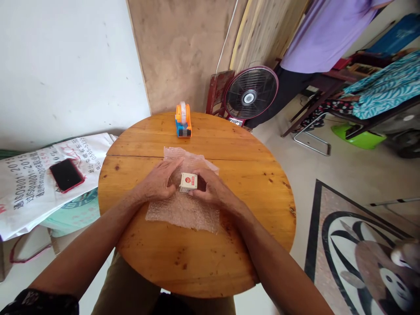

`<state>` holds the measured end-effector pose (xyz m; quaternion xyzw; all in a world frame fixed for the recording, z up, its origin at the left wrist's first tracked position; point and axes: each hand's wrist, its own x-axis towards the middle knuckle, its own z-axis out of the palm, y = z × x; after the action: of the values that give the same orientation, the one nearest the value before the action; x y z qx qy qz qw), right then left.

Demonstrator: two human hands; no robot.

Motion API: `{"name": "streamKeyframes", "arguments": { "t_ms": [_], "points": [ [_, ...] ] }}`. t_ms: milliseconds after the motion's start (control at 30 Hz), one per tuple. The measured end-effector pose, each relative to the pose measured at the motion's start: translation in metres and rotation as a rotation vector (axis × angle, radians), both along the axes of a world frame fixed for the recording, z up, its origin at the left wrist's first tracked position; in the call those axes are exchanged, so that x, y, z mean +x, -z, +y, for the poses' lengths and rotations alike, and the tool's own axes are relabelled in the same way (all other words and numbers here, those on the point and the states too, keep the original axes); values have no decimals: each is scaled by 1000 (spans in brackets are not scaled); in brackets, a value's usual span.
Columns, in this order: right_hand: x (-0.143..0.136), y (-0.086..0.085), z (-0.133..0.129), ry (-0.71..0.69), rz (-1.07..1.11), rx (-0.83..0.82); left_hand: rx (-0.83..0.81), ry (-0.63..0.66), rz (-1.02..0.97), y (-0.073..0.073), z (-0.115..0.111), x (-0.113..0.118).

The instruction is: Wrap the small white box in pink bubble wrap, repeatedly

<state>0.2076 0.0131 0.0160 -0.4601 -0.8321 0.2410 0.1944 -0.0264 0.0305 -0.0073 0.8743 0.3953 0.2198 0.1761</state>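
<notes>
A sheet of bubble wrap (197, 214) lies flat on the round wooden table (183, 258). On its middle rests a small white box (188, 181) with a red print and label. My right hand (213, 188) grips the box from the right, thumb at the near edge and fingers at the far edge. To the left of the box, my left hand (162, 180) rests on the bubble wrap, its fingers apart and its thumb close to the box's left side. Whether that thumb touches the box is hard to tell.
An orange and blue tape dispenser (183, 120) stands at the table's far edge. Left of the table, a phone (67, 175) lies on a white sack (29, 186). A fan (251, 94) is behind the table, beside a person in a purple shirt (328, 35). Another person sits at right.
</notes>
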Motion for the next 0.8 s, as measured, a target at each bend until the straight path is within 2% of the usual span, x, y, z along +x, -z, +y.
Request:
{"name": "streamKeyframes", "arguments": {
  "t_ms": [133, 267, 567, 667, 800],
  "points": [
    [-1, -7, -5, 34, -82, -54, -3, -20, 19, 0, 0, 0],
    [-2, -12, -8, 32, -75, -68, -3, -24, 39, -1, -1, 1],
    [1, -4, -4, 41, 14, -7, 27, -6, -21, 1, -1, 1],
    [1, -5, -4, 19, 6, -65, 47, -9, -23, 2, -2, 1],
    [2, -9, -4, -54, 186, -76, 53, -15, -12, 1, -1, 2]
  ]
}}
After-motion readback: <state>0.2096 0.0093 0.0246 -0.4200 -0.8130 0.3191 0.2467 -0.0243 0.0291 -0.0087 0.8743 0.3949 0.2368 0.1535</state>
